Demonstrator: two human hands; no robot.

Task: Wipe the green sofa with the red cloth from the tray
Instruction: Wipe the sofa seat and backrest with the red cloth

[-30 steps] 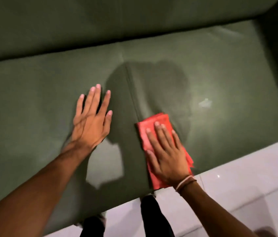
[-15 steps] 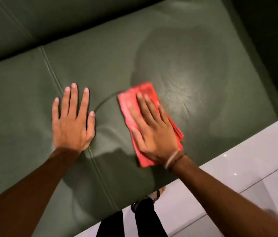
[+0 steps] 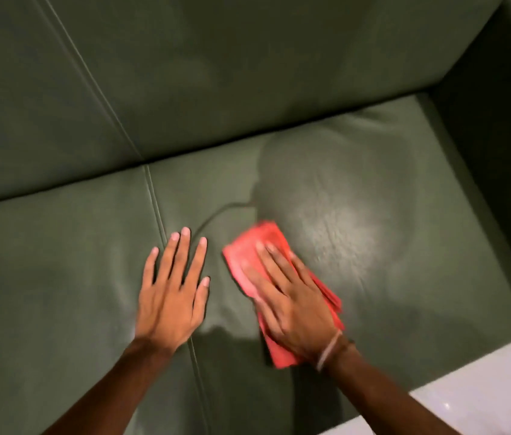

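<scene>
The green sofa [image 3: 373, 189] fills most of the view, with a seam running down its seat. A folded red cloth [image 3: 249, 246] lies flat on the right seat cushion. My right hand [image 3: 292, 296] presses down on the cloth with fingers spread and covers its middle. My left hand [image 3: 171, 296] rests flat on the seat beside the seam, fingers apart, holding nothing. The tray is out of sight.
The sofa's backrest [image 3: 216, 73] rises behind the seat. Its right armrest [image 3: 505, 146] walls off the seat on the right. White tiled floor [image 3: 483, 387] shows at the bottom right beyond the seat's front edge.
The view has swung up and right, bringing backrest and armrest into sight. My right hand has slid the cloth along the right cushion. My left hand has stayed flat by the seam.
</scene>
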